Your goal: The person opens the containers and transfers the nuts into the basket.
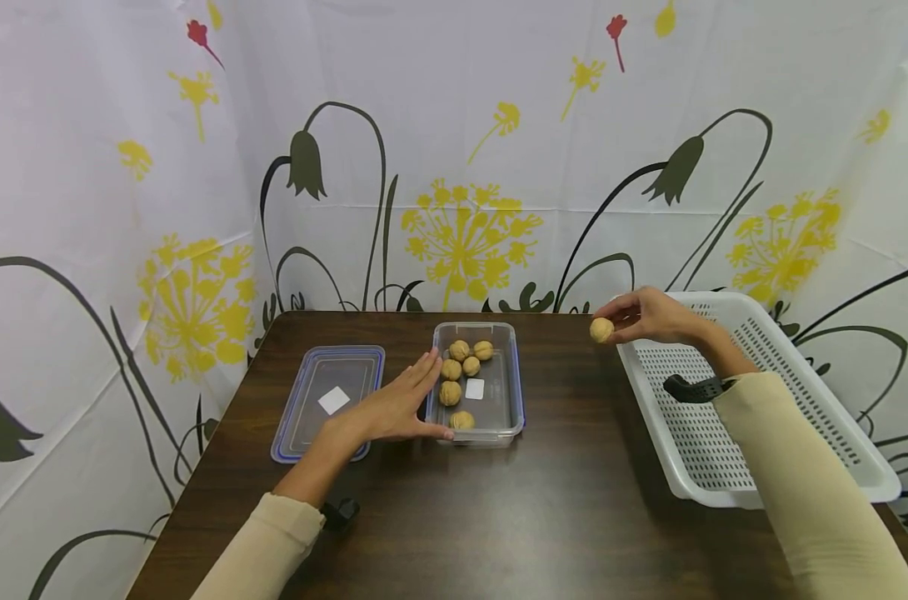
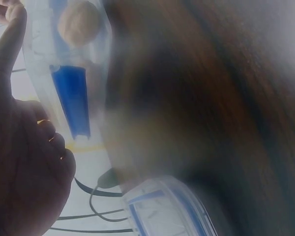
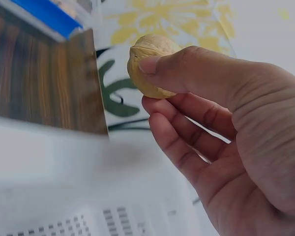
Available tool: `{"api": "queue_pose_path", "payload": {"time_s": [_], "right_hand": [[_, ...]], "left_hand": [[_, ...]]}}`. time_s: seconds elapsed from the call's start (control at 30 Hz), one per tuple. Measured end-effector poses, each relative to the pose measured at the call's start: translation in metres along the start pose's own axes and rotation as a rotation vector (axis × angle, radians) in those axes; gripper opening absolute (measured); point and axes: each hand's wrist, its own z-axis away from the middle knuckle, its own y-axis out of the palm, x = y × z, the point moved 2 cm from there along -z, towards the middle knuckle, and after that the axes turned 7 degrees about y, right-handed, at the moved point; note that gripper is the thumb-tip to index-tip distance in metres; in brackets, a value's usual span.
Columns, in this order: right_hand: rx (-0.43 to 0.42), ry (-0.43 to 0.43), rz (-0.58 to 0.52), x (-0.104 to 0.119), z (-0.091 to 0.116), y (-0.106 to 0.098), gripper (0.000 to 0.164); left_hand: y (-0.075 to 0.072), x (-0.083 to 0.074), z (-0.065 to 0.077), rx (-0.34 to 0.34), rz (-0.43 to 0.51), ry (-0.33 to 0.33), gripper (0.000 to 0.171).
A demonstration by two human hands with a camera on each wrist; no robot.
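Note:
Between the thumb and fingers of my right hand [image 1: 645,317] is a walnut [image 1: 601,330], pinched above the table by the basket's left rim. The right wrist view shows the walnut [image 3: 150,66] up close, with the thumb across its shell. My left hand [image 1: 403,404] rests along the left side of a clear plastic container [image 1: 505,408], its fingers straight and its thumb at the near corner. Several walnuts [image 1: 450,392] lie inside the container, mostly toward its left side, around a white square label [image 1: 475,388].
Left of the container lies its clear lid [image 1: 364,364] with a blue seal and a white label [image 1: 334,400]. A white perforated basket [image 1: 679,479] stands at the right under my right forearm. A patterned curtain [image 1: 461,125] hangs behind the dark wooden table [image 1: 499,517].

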Motion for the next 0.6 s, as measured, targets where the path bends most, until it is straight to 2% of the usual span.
{"api": "queue_pose_path", "payload": {"time_s": [0.43, 0.6], "right_hand": [[-0.165, 0.107, 0.036, -0.04, 0.036, -0.027, 0.039], [-0.184, 0.144, 0.005, -0.052, 0.046, -0.034, 0.04]], "left_hand": [[0.003, 0.001, -0.001, 0.004, 0.003, 0.004, 0.123], [0.003, 0.002, -0.001, 0.0, -0.001, 0.005, 0.122]]}}
